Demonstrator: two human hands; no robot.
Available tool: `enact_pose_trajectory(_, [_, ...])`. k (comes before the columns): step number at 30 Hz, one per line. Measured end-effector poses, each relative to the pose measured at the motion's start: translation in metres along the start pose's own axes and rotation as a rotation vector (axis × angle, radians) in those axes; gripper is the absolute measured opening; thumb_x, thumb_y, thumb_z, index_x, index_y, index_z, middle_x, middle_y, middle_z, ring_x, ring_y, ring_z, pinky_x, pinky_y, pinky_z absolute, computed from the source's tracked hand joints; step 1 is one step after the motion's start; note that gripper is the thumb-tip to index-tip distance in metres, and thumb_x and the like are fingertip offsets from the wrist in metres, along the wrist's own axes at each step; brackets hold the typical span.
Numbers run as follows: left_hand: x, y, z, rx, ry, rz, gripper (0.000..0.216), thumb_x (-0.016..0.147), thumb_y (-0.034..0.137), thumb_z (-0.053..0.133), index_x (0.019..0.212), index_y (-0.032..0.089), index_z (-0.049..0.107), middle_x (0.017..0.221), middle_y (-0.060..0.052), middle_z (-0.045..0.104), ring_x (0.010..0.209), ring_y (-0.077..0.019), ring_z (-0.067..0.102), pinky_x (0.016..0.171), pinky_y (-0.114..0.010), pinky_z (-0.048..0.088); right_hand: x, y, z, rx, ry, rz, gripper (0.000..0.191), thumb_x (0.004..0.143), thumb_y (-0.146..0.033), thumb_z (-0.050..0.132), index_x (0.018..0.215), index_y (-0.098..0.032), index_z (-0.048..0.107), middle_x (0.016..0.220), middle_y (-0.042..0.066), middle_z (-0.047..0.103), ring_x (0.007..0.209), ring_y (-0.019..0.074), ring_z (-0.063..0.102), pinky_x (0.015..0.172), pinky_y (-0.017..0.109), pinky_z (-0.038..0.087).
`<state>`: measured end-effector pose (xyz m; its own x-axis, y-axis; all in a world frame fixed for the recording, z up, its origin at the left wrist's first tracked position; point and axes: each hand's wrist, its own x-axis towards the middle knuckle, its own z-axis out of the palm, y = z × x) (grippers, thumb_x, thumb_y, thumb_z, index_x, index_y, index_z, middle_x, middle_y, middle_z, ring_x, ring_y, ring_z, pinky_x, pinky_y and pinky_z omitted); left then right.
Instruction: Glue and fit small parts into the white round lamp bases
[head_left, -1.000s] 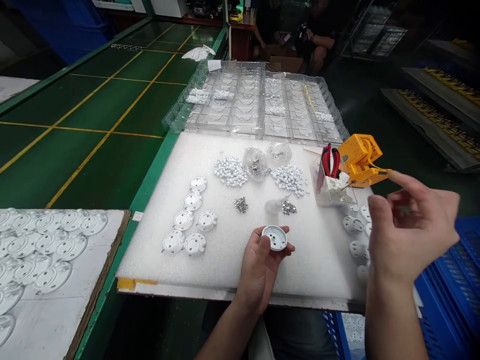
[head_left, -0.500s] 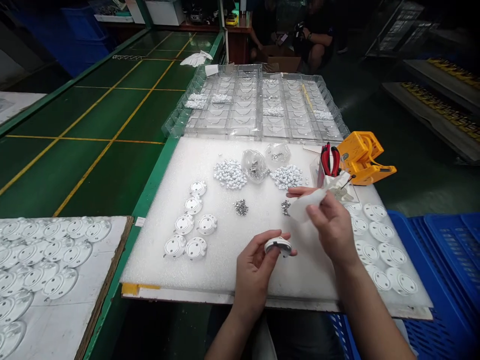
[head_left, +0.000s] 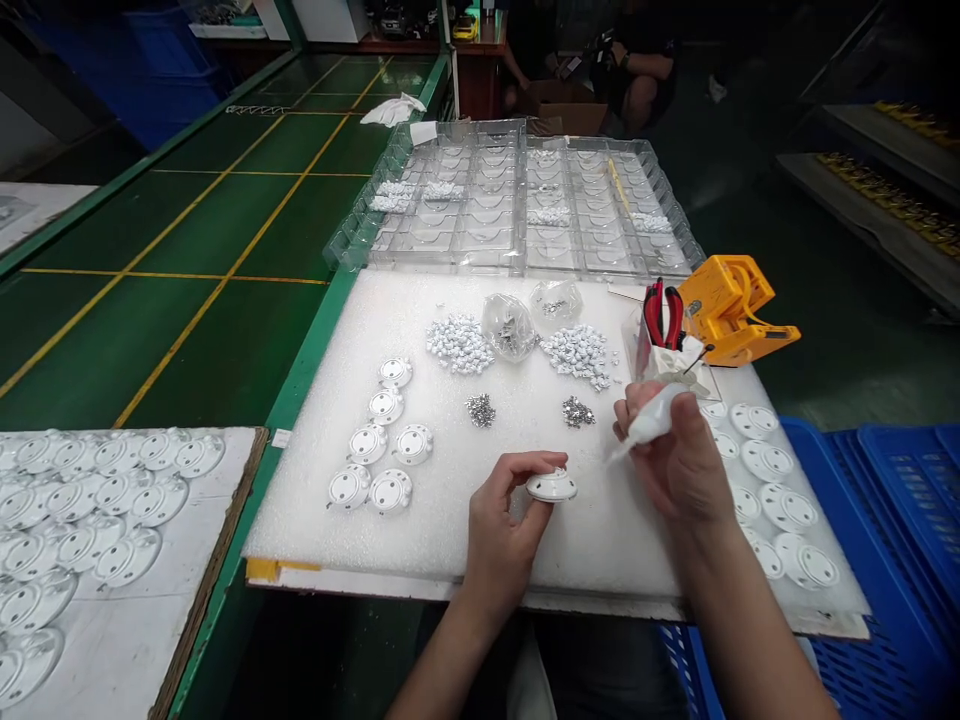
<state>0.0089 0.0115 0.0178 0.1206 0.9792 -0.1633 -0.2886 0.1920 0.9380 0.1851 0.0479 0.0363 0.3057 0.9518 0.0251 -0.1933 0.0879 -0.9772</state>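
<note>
My left hand (head_left: 504, 520) pinches a small round white plastic cap (head_left: 551, 487) between thumb and fingers, just above the white foam sheet (head_left: 450, 520). My right hand (head_left: 679, 455) is closed around a small white squeeze bottle (head_left: 651, 420) with its thin nozzle pointing left and down toward the cap, a short gap apart. Two little heaps of metal bits (head_left: 481, 409) lie just beyond the hands. Finished white caps (head_left: 382, 440) sit in a cluster at the left of the foam, and more caps (head_left: 772, 500) lie in rows at the right.
Piles of white small parts (head_left: 459, 343) and clear bags (head_left: 510, 326) lie mid-sheet. A clear box with red pliers (head_left: 661, 335) and an orange tool (head_left: 731, 308) stand at right. Clear blister trays (head_left: 517, 200) lie behind. Blue crates (head_left: 892, 560) sit at right; another person sits far back.
My right hand picked up the white bottle from the foam and drew it back to the right, nozzle now aimed at the cap. My left hand turned the cap from face-up to edge-on.
</note>
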Motion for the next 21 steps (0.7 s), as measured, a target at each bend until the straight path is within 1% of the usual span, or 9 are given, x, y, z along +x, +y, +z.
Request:
enact_pose_trajectory(2, [0.0008, -0.0003, -0.0021, 0.022, -0.016, 0.003, 0.004, 0.088, 0.026, 0.077, 0.090, 0.023, 0.076, 0.104, -0.009, 0.080, 0.101, -0.0269, 0.071, 0.095, -0.037, 0.051, -0.0013, 0.0009, 0.0011, -0.006, 0.001, -0.054, 0.061, 0.075, -0.067, 0.077, 0.056, -0.023, 0.040, 0.056, -0.006, 0.029, 0.050, 0.0109, 0.027, 0.048, 0.028, 0.025])
enact_pose_trajectory(4, [0.0010, -0.0002, -0.0024, 0.024, -0.022, 0.003, 0.004, 0.089, 0.027, 0.077, 0.090, 0.024, 0.077, 0.104, -0.009, 0.079, 0.102, -0.0276, 0.070, 0.096, -0.038, 0.050, -0.0025, 0.0023, 0.0014, -0.003, -0.001, -0.085, 0.059, 0.079, -0.059, 0.076, 0.055, -0.023, 0.037, 0.056, -0.006, 0.028, 0.051, 0.0117, 0.026, 0.049, 0.029, 0.025])
enact_pose_trajectory(8, [0.0008, -0.0001, -0.0016, 0.042, -0.025, 0.019, 0.004, 0.089, 0.026, 0.075, 0.090, 0.024, 0.079, 0.103, -0.009, 0.078, 0.103, -0.0282, 0.069, 0.097, -0.037, 0.049, -0.0035, 0.0062, -0.0001, 0.001, -0.003, -0.135, 0.059, 0.084, -0.055, 0.074, 0.053, -0.022, 0.036, 0.054, -0.005, 0.025, 0.051, 0.0122, 0.026, 0.049, 0.030, 0.024])
enact_pose_trajectory(11, [0.0012, -0.0016, -0.0024, 0.065, -0.001, 0.046, 0.004, 0.090, 0.024, 0.073, 0.090, 0.023, 0.078, 0.103, -0.009, 0.078, 0.103, -0.0274, 0.070, 0.096, -0.037, 0.050, -0.0039, 0.0086, -0.0020, -0.025, -0.035, -0.130, 0.060, 0.085, -0.055, 0.074, 0.051, -0.022, 0.037, 0.053, -0.005, 0.025, 0.050, 0.0122, 0.027, 0.049, 0.032, 0.023])
enact_pose_trajectory(17, [0.0030, -0.0070, -0.0056, 0.198, -0.070, 0.196, 0.009, 0.093, 0.016, 0.064, 0.096, 0.021, 0.071, 0.104, -0.006, 0.076, 0.103, -0.0215, 0.071, 0.093, -0.033, 0.054, -0.0080, 0.0100, -0.0039, -0.039, -0.048, -0.064, 0.059, 0.088, -0.055, 0.071, 0.053, -0.022, 0.037, 0.055, -0.004, 0.024, 0.052, 0.0126, 0.028, 0.053, 0.034, 0.020])
enact_pose_trajectory(21, [0.0034, -0.0086, -0.0058, 0.229, -0.067, 0.225, 0.009, 0.094, 0.014, 0.063, 0.096, 0.021, 0.069, 0.104, -0.004, 0.076, 0.102, -0.0187, 0.071, 0.092, -0.030, 0.055, -0.0095, 0.0100, -0.0030, -0.025, -0.066, -0.082, 0.058, 0.090, -0.053, 0.070, 0.053, -0.021, 0.037, 0.056, -0.005, 0.023, 0.053, 0.0120, 0.028, 0.054, 0.034, 0.020])
